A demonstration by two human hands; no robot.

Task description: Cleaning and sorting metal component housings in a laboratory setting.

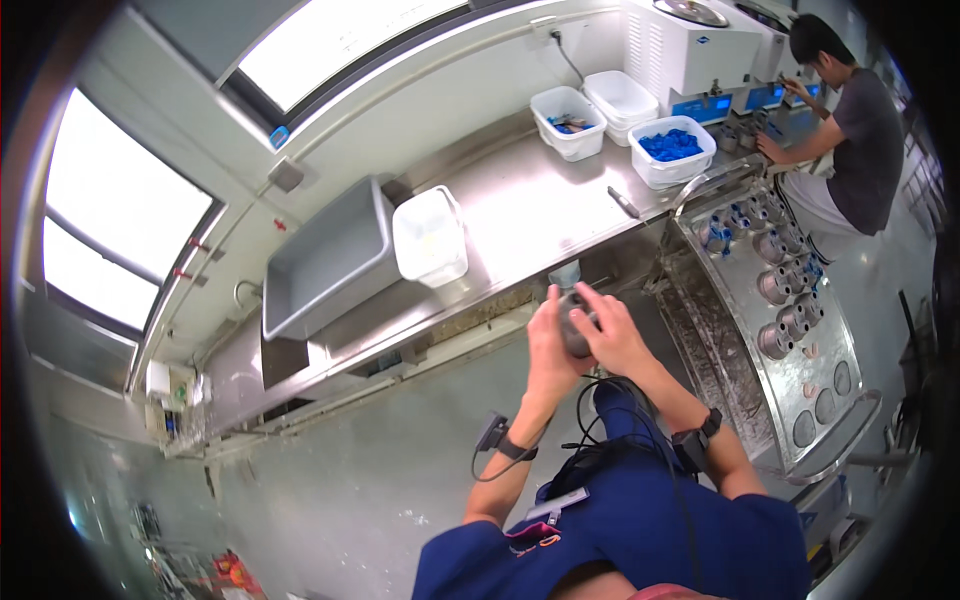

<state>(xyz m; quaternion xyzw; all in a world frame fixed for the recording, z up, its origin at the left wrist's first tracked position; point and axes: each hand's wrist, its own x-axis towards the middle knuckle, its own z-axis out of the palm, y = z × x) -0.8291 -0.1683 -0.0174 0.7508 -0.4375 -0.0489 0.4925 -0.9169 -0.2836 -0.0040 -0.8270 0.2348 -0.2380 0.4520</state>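
Note:
Both my hands are wrapped round a grey, round metal canister (577,328) in front of my body, just off the bench's front edge. My left hand (550,350) grips its left side, and my right hand (615,340) lies over its right side with the fingers across the top. Much of the canister is hidden by my fingers. Just beyond it is a small pale-blue piece (566,274), and I cannot tell whether it is joined to the canister. Similar metal canisters (775,283) stand on a steel cart (745,325) to my right, some with blue pieces on them.
A steel bench (510,225) runs ahead, bearing a grey tub (330,260), white bins (430,235), a bin of blue pieces (672,158) and a dark-handled tool (623,202). White machines (690,50) stand at the back right. A co-worker (850,130) handles canisters beside them.

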